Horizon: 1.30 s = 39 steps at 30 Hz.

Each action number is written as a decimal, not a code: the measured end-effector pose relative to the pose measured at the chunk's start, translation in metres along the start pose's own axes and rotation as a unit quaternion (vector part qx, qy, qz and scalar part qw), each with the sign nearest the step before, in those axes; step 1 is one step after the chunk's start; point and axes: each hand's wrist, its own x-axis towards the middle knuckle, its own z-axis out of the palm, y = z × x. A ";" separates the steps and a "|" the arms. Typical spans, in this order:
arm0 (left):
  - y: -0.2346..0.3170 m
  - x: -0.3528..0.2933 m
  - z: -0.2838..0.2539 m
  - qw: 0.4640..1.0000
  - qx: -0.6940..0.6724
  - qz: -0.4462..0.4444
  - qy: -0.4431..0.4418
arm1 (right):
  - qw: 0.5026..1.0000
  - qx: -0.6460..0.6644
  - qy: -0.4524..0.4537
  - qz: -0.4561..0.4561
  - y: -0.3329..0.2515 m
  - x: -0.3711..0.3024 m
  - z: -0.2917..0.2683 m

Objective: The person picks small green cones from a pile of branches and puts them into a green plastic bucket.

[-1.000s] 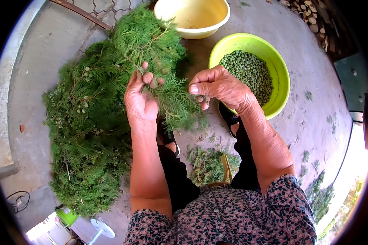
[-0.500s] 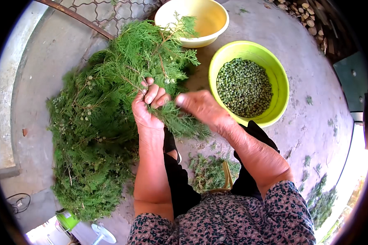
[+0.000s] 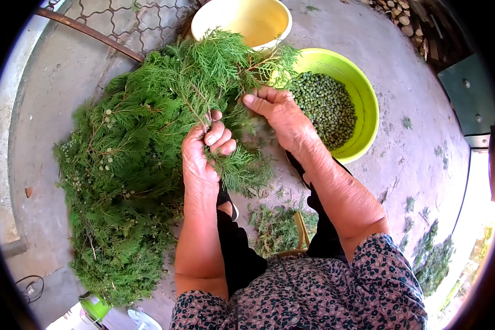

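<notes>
A feathery green conifer branch (image 3: 214, 71) is gripped at its stem by my left hand (image 3: 206, 151), held over a big heap of the same greenery (image 3: 115, 181) on the concrete floor. My right hand (image 3: 280, 113) pinches a twig of that branch near its right side, fingers closed on it. Just right of this hand stands a lime-green bowl (image 3: 368, 104) filled with small green round seeds (image 3: 322, 104). A pale yellow bowl (image 3: 242, 19) sits behind the branch tip.
Small green trimmings (image 3: 278, 225) lie on the floor between my legs, more scraps (image 3: 432, 258) at the right. A wire mesh panel (image 3: 137, 22) with a rusty bar lies at the top left. A wood pile (image 3: 407, 16) sits top right.
My left hand has lifted the branch higher and toward the bowls. My right hand has moved up from the branch's lower part to a twig by the green bowl.
</notes>
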 end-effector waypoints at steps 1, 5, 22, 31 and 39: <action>-0.001 -0.001 0.003 0.999 0.013 0.010 0.052 | 0.999 0.011 -0.012 -0.034 -0.003 -0.003 -0.001; -0.002 -0.007 0.014 0.967 0.172 0.039 0.186 | 0.999 0.015 -0.014 -0.034 -0.006 -0.006 -0.003; -0.019 0.002 0.014 0.789 0.575 0.216 0.036 | 0.993 -0.026 -0.096 0.069 -0.007 -0.007 -0.001; -0.012 0.003 0.004 0.850 0.500 0.162 0.035 | 0.984 0.077 -0.150 0.065 -0.008 -0.012 -0.004; -0.017 0.000 0.016 0.869 0.451 0.196 0.065 | 0.996 -0.017 -0.081 -0.018 -0.014 -0.012 -0.011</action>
